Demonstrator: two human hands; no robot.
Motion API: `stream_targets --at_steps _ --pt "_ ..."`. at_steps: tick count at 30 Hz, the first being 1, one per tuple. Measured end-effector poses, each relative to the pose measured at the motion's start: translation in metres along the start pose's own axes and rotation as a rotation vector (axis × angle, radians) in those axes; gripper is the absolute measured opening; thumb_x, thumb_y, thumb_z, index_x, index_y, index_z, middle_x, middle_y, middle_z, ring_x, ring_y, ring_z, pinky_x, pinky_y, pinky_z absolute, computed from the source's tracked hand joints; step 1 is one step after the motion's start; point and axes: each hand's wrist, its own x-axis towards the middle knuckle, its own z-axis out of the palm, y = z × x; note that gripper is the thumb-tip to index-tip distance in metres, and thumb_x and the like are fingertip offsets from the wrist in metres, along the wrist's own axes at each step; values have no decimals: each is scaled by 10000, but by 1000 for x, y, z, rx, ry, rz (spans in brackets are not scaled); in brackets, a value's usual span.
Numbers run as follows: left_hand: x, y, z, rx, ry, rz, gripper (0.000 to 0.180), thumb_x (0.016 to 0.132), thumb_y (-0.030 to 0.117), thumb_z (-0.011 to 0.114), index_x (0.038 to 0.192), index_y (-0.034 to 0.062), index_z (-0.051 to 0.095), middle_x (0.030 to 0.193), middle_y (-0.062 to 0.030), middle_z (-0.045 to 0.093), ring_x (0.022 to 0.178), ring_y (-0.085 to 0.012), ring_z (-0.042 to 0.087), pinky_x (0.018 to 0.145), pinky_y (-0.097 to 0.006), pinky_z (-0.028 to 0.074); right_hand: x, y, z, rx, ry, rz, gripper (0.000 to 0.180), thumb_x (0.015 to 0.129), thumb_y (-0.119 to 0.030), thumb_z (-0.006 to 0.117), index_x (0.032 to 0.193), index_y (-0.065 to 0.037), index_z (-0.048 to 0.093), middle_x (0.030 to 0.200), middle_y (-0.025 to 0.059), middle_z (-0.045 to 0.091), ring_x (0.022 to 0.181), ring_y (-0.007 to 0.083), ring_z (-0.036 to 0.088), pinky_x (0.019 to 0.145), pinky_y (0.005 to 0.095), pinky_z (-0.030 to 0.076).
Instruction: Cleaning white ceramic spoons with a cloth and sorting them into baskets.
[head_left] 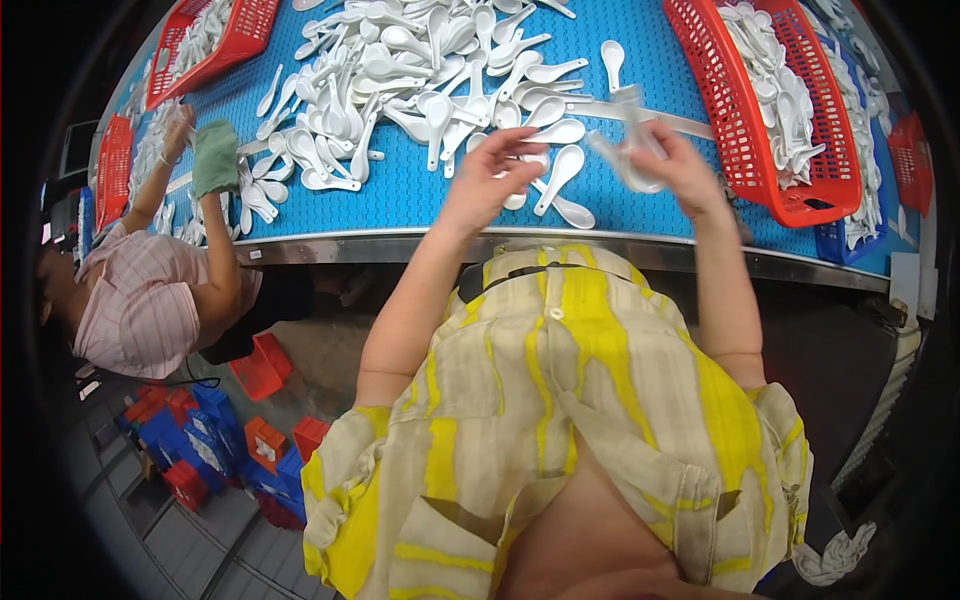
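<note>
A big heap of white ceramic soup spoons (400, 75) covers the middle of the blue table surface (640, 215). My left hand (485, 185) hovers at the heap's near edge, palm inward, its fingers apart and nothing seen in them. Just beyond its fingertips lie a few loose spoons (566, 175). To the right, my right hand (682, 172) is closed on white spoons (636, 170), smeared by motion, so I cannot tell how many. One single spoon (612, 66) lies apart, farther back, between the heap and the right-hand basket.
A red basket (720, 125) of spoons stands right, beside a blue basket (848, 245). Another red basket (255, 35) is at the far left. A co-worker (150, 300) with a green cloth (215, 158) works at left. Red and blue crates (205, 440) stand below. A metal edge (420, 248) fronts the table.
</note>
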Motion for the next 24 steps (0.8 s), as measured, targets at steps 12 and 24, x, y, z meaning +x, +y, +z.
stream_targets --at_steps 12,24 --pt "-10 -69 -39 913 97 -323 534 707 308 672 1129 40 486 804 -75 603 735 -223 591 656 -320 456 -46 -50 -162 -959 941 -494 538 765 -285 645 1181 4 462 1103 190 532 1048 262 500 886 365 383" --pt "-17 -56 -86 164 568 -46 201 869 262 506 880 67 556 693 -7 561 620 -82 532 533 -210 414 -36 114 -81 -1017 425 64 326 718 -96 630 1034 -77 553 1064 100 555 955 282 544 823 328 430"
